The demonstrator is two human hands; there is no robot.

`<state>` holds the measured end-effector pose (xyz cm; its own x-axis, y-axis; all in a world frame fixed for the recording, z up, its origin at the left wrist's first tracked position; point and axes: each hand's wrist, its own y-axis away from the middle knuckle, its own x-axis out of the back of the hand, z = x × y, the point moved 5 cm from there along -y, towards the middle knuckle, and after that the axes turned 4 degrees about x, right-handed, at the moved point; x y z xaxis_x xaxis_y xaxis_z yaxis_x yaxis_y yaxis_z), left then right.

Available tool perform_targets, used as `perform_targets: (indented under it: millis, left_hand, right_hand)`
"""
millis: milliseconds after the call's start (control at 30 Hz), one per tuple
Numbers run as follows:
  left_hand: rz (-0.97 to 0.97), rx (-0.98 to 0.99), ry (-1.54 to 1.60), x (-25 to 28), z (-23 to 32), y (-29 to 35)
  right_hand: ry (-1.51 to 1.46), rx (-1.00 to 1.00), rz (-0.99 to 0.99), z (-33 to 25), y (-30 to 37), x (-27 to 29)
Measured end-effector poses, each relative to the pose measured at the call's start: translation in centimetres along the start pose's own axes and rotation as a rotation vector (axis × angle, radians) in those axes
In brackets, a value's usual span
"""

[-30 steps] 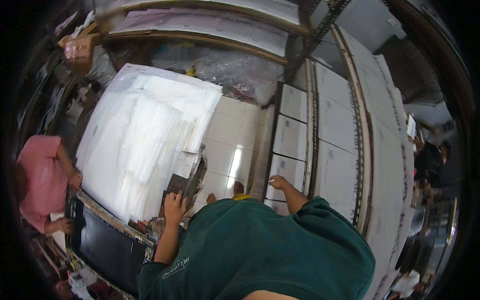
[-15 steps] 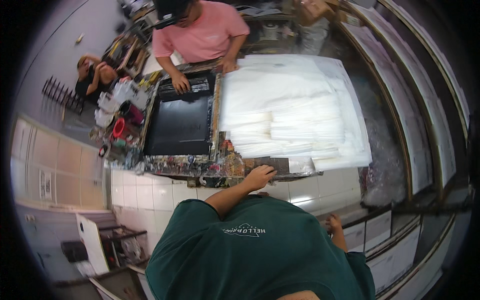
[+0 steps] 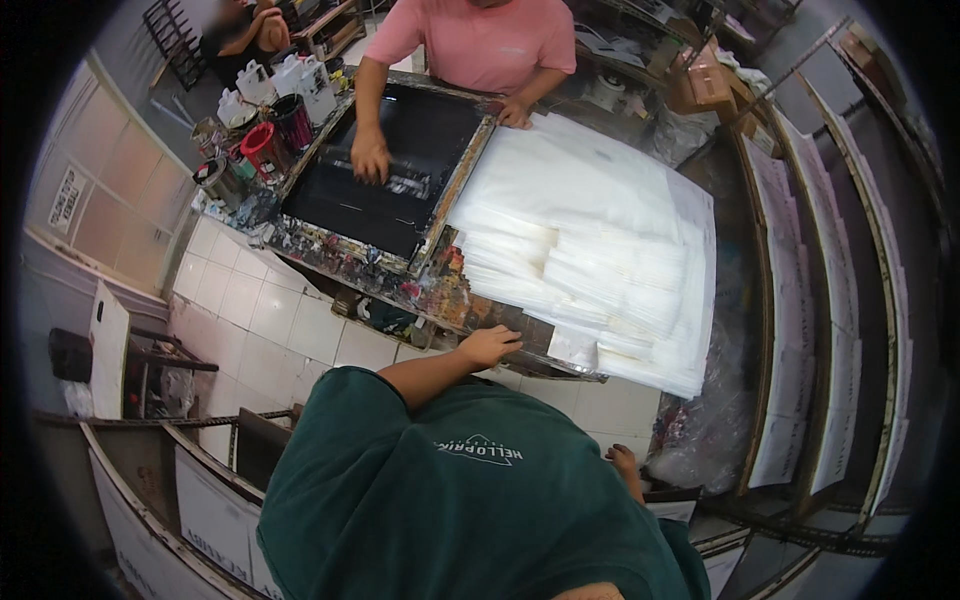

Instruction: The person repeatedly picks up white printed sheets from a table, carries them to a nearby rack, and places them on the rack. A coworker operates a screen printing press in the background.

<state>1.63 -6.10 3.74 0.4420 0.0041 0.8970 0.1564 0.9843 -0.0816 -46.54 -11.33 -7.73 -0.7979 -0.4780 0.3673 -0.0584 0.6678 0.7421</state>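
My left hand (image 3: 490,346) lies flat on the near edge of the paint-stained table (image 3: 425,295), fingers stretched out and holding nothing. My right hand (image 3: 622,460) hangs low at my right side, off the table, its fingers loosely bent with nothing visible in them. Across the table a person in a pink shirt (image 3: 490,45) grips a squeegee (image 3: 408,185) with one hand, over a framed printing screen (image 3: 350,215) coated with black ink. That person's other hand (image 3: 515,112) rests at the frame's far right corner. Beside the screen is a broad pile of white sheets (image 3: 600,230).
Ink tubs, among them a red one (image 3: 263,150), and white jugs (image 3: 305,85) crowd the table's left end. Tall racks (image 3: 790,300) with printed sheets line the right. More racks (image 3: 170,500) stand close behind me. Another person (image 3: 245,35) sits at the far left.
The view has turned, so the table now slants down to the right. The co-worker's squeegee has come from the screen's far end toward its middle. My left hand stays on the table edge.
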Motion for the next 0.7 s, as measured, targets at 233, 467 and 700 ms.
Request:
perform_targets:
  millis: [233,467,700]
  left_hand:
    - [-0.003,-0.062,0.006,-1.2,-1.1,0.3]
    - [0.068,-0.122,0.007,-1.5,-1.5,0.6]
    - [0.076,-0.159,-0.017,0.0,-0.6,0.5]
  right_hand:
    - [0.096,-0.043,0.098,-2.1,-0.3,1.5]
    - [0.128,-0.08,0.04,-2.0,3.5,0.2]
    - [0.126,-0.085,-0.056,-3.0,9.8,-2.6]
